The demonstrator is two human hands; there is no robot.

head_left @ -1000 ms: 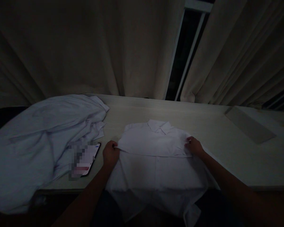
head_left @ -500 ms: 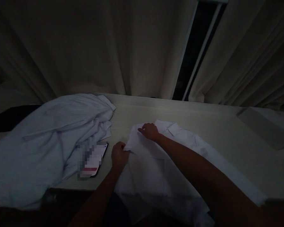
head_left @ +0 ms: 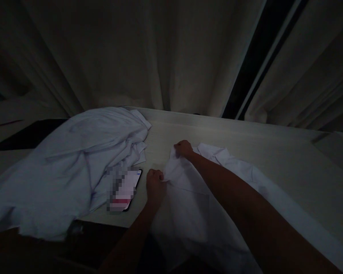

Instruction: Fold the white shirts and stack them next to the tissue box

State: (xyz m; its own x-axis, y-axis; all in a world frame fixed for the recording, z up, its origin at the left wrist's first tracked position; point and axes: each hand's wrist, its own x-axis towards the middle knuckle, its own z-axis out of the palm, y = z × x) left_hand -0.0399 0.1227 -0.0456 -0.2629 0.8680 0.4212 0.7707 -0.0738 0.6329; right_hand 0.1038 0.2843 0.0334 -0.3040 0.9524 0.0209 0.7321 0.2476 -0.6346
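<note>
My left hand (head_left: 155, 182) is closed on the left edge of the white shirt (head_left: 188, 205), pinching a fold of cloth between thumb and fingers just right of the phone (head_left: 125, 189). My right hand (head_left: 183, 148) has crossed over the shirt and grips the same left edge farther from me, fingers curled into the fabric, with my forearm lying diagonally across the shirt's body. The shirt lies on the pale worktop (head_left: 274, 171) in front of me, its collar (head_left: 217, 154) just right of my right hand; its near part hangs over the worktop's front edge toward me, and a long fold of it runs off to the right along that edge. The phone lies face up with its screen lit, close to the front edge, touching or nearly touching the heap of pale cloth (head_left: 65, 167) that covers the whole left side of the worktop and spills over its edge. Between the heap and the shirt a narrow strip of bare worktop stays open around the phone. Beyond the collar and to the right the worktop is bare up to its far edge, where the curtains (head_left: 131, 57) hang down to meet it. The light is dim, so finer creases are hard to tell.
</note>
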